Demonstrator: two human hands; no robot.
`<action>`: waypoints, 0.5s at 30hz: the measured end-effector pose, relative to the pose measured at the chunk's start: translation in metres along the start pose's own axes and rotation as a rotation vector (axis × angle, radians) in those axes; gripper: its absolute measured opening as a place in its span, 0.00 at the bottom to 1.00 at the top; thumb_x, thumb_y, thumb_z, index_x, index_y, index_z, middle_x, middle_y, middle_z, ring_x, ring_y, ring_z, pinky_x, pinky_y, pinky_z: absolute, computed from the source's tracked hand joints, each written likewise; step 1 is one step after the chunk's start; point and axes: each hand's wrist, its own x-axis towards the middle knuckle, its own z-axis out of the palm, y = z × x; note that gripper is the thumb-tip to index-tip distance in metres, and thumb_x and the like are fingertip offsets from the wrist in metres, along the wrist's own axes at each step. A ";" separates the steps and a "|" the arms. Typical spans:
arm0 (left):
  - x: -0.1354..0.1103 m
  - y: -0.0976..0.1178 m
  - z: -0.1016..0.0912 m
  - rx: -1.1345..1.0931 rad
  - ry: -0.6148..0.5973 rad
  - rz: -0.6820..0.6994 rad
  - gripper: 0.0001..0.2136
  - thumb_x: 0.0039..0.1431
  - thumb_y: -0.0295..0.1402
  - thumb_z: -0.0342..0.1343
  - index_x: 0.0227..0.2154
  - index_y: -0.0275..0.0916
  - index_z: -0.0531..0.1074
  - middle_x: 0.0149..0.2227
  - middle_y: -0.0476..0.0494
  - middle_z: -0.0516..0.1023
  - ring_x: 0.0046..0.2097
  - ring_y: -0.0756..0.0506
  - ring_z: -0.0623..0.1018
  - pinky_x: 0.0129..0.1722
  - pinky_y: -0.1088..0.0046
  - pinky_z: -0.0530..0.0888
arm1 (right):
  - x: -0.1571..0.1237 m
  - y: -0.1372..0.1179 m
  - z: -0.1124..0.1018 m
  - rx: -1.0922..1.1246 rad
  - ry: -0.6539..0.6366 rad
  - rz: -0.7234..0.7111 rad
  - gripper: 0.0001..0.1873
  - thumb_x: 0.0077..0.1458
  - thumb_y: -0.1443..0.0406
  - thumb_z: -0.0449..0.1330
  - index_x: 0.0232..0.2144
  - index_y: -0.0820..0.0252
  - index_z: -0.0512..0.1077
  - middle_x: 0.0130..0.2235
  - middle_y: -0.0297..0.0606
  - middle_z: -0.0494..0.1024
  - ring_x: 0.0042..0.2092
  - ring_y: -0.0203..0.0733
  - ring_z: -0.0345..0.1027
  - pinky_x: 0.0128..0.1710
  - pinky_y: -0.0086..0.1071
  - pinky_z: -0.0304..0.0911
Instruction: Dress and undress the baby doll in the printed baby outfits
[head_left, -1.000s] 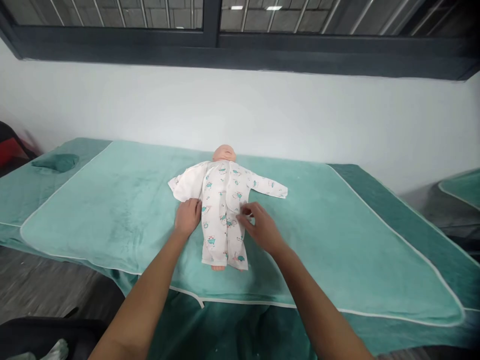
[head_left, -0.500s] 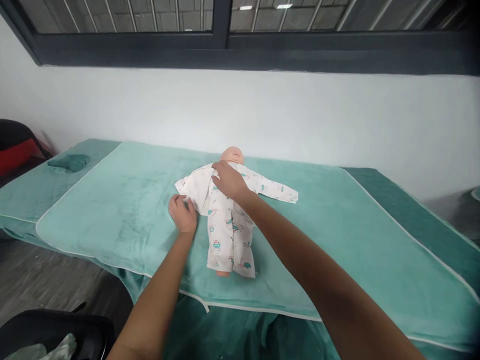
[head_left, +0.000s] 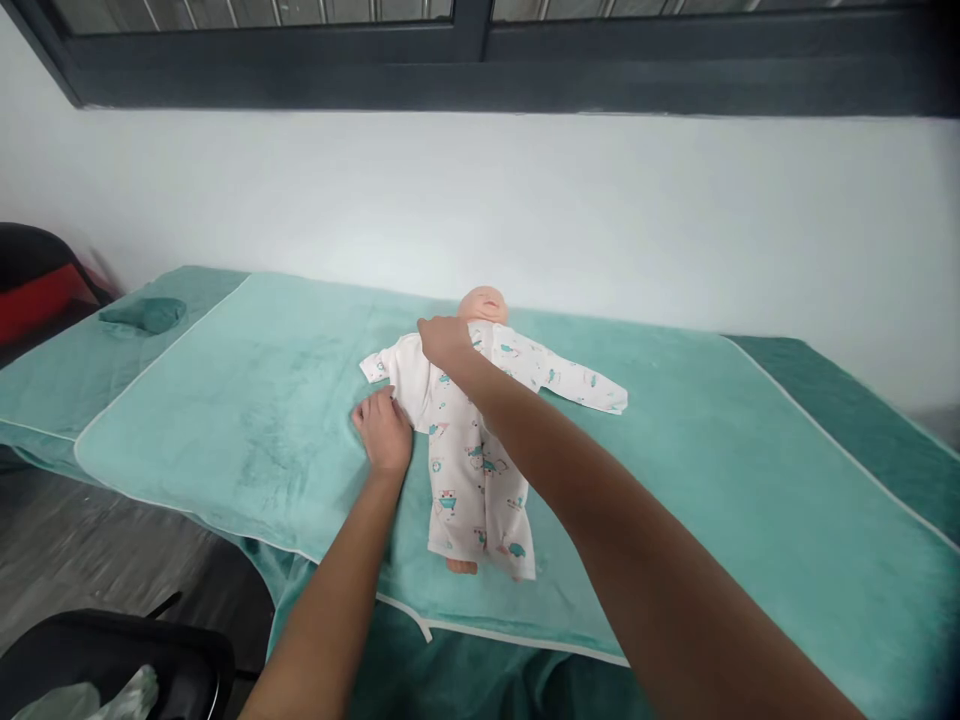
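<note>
A baby doll (head_left: 484, 302) lies on its back on a teal towel (head_left: 247, 400), dressed in a white printed sleepsuit (head_left: 472, 460). My left hand (head_left: 384, 432) rests at the suit's left side, just below its left sleeve, fingers curled against the cloth. My right hand (head_left: 444, 340) reaches across the doll's chest to the suit's left shoulder near the collar, fingers closed on the fabric there. The doll's right sleeve (head_left: 577, 380) lies spread out flat to the right. One bare foot (head_left: 461, 566) peeks from a trouser leg.
The towel covers a table draped in darker teal cloth (head_left: 862, 420), against a white wall under a dark window frame. A small folded teal cloth (head_left: 142, 314) lies at the far left. A black chair (head_left: 112, 665) stands at the lower left, a red and black object (head_left: 37, 290) beyond.
My right hand has gone from the doll's waist up across its chest to the left shoulder. My left hand stays at the suit's left side. The view has shifted slightly left.
</note>
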 end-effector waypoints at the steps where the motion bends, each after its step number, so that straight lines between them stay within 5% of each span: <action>1: -0.001 -0.002 0.000 -0.030 -0.013 0.033 0.15 0.68 0.28 0.44 0.52 0.36 0.71 0.48 0.33 0.79 0.52 0.35 0.75 0.56 0.50 0.66 | -0.001 0.001 -0.003 0.002 0.019 0.010 0.16 0.59 0.74 0.54 0.48 0.64 0.72 0.41 0.53 0.80 0.42 0.53 0.76 0.39 0.39 0.63; 8: -0.014 0.001 -0.007 -0.279 0.053 0.315 0.15 0.69 0.30 0.41 0.48 0.37 0.71 0.45 0.33 0.77 0.50 0.40 0.75 0.51 0.60 0.73 | -0.028 0.049 -0.034 -0.012 0.219 0.003 0.16 0.66 0.72 0.47 0.48 0.62 0.72 0.48 0.52 0.77 0.48 0.52 0.71 0.42 0.39 0.61; 15: -0.008 0.051 -0.036 -0.239 -0.127 0.751 0.14 0.67 0.28 0.46 0.47 0.43 0.75 0.44 0.37 0.80 0.46 0.40 0.77 0.44 0.59 0.70 | -0.079 0.103 -0.017 0.165 0.328 0.099 0.18 0.69 0.66 0.43 0.45 0.59 0.73 0.49 0.48 0.75 0.47 0.51 0.69 0.42 0.39 0.61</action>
